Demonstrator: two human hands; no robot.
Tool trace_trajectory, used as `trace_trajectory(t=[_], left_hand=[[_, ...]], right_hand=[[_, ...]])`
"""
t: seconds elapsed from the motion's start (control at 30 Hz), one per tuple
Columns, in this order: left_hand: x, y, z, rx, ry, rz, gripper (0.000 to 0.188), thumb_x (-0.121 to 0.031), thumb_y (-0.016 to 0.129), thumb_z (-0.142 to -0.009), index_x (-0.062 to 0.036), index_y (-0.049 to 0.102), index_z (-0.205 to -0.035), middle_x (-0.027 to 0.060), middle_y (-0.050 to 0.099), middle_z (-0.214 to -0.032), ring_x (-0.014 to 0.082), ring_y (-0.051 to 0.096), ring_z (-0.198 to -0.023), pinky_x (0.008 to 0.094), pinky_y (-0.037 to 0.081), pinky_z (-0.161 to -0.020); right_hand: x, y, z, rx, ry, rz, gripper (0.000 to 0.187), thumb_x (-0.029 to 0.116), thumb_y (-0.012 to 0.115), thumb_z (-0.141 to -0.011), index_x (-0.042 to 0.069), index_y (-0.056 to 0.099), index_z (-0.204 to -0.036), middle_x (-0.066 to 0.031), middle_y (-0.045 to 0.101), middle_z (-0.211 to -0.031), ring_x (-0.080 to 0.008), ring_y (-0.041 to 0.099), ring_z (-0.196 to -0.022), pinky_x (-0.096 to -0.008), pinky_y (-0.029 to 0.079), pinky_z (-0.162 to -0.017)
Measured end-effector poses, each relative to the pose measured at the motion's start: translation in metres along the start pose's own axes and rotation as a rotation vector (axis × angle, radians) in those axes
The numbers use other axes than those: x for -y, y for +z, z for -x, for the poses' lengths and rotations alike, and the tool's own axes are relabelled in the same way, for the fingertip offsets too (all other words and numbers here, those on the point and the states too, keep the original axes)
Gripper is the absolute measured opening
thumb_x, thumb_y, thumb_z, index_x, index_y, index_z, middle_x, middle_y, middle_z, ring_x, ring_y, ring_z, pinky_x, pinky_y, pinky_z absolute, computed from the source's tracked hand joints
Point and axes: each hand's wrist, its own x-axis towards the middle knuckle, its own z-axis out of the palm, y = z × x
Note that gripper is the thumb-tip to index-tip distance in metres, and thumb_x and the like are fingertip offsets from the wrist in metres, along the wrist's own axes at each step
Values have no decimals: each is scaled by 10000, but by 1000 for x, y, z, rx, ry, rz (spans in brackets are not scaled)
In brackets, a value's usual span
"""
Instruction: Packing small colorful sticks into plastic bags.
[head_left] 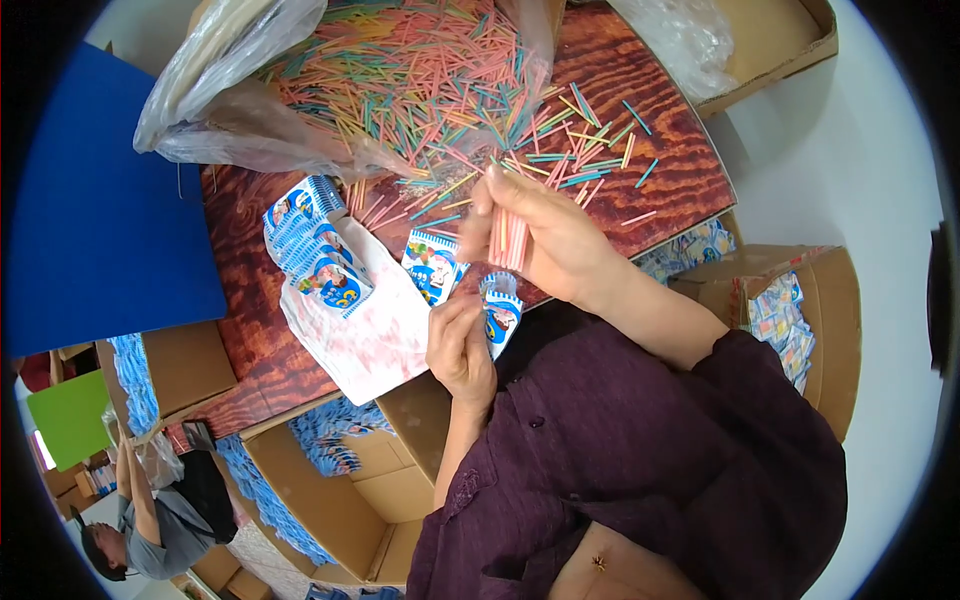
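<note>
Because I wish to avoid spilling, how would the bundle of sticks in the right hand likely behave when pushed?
The bundle of sticks in the right hand is probably stiff, as its pieces look straight. They seem light, being thin. With no band visible, they may slide apart when pushed.

Countless sticks (425,85), one white sheet (365,335)

Red wood-grained table (690,165) under loose coloured sticks (550,157), clear plastic (225,120), white sheet (365,340).
</note>
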Motion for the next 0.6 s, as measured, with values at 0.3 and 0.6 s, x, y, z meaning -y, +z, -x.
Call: trace_trajectory(t=[0.3,0.6], left_hand=[[5,-7,-14,24,125,-325,174,84,569,-843,-1,583,-994,185,659,-1025,254,609,-894,325,467,-826],[10,-3,0,-52,-743,790,285,40,638,-851,-9,565,-1122,36,598,-934,101,576,-863,236,467,-793]], right_hand=[[2,-23,24,73,-71,1066,187,186,691,-878,19,618,-918,32,528,-694,-19,436,-638,-216,363,-561],[-3,-36,31,159,-160,1088,205,160,691,-800,17,670,-945,-107,622,-676,-123,567,-619,-313,448,-596]])
